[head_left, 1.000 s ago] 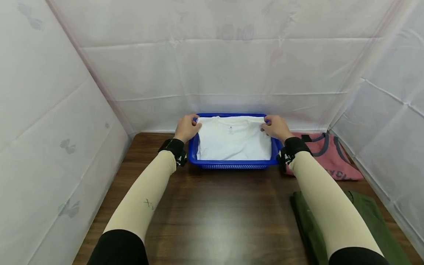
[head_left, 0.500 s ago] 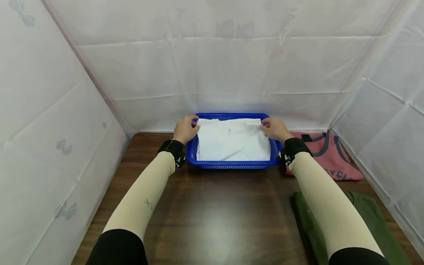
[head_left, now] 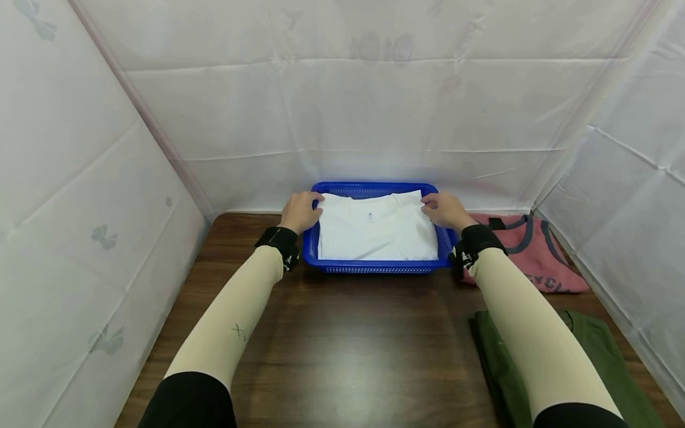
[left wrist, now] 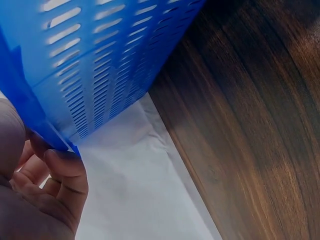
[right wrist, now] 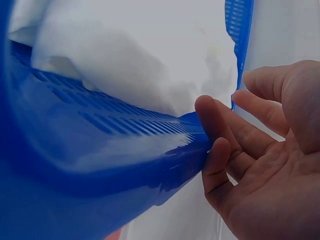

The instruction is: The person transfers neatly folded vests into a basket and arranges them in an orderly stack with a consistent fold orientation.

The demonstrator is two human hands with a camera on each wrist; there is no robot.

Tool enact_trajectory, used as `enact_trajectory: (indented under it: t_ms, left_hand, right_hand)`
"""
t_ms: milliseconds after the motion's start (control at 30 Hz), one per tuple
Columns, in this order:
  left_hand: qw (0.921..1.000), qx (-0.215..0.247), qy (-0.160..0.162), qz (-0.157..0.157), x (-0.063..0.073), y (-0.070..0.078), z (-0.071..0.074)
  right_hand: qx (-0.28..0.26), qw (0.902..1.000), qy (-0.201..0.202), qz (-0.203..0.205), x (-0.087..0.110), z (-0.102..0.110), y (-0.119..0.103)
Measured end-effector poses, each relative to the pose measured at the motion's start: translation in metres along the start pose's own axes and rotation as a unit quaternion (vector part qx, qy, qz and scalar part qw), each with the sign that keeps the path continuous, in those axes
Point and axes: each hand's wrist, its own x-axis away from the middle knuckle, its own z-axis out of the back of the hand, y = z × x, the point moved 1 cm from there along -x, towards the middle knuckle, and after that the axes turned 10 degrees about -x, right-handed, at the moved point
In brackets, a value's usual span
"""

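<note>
A folded white T-shirt [head_left: 377,229] lies in the blue plastic basket [head_left: 382,263], neckline toward the back. At its upper left corner is my left hand [head_left: 299,211], thumb and index fingertips apart. The left wrist view shows the curled fingers [left wrist: 67,170] close against the basket's rim. My right hand [head_left: 446,211] is at the upper right corner of the T-shirt. In the right wrist view its fingers are loosely bent beside the rim, with nothing visibly pinched. That corner of the T-shirt sticks up slightly.
Right of the basket lies a folded pink shirt [head_left: 516,249] with grey trim, partly behind my right wrist. A dark green folded garment [head_left: 599,351] is nearer, partly under my right forearm. White sheeting [head_left: 374,119] walls in the brown wooden table [head_left: 353,345].
The T-shirt's upper edge has come down and toward me, baring more of the basket's back wall. Both hands have moved slightly toward me. The basket has barely moved.
</note>
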Motion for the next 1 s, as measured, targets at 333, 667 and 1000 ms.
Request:
enact_trajectory:
  t_ms: [333,667,1000]
  left_hand:
    - [0.9998,-0.003,-0.011,-0.015,0.001,-0.001,-0.004]
    - [0.9983,0.012,-0.053,-0.022,0.004,-0.002,-0.008]
    - [0.9961,0.037,-0.066,-0.045,0.007,-0.003,-0.007]
  right_hand:
    - [-0.001,1.0000,0.001,0.003,0.004,0.000,0.004]
    - [0.002,0.9999,0.004,0.009,0.002,-0.002,0.011]
    - [-0.041,0.9969,0.037,0.056,0.013,0.006,0.018]
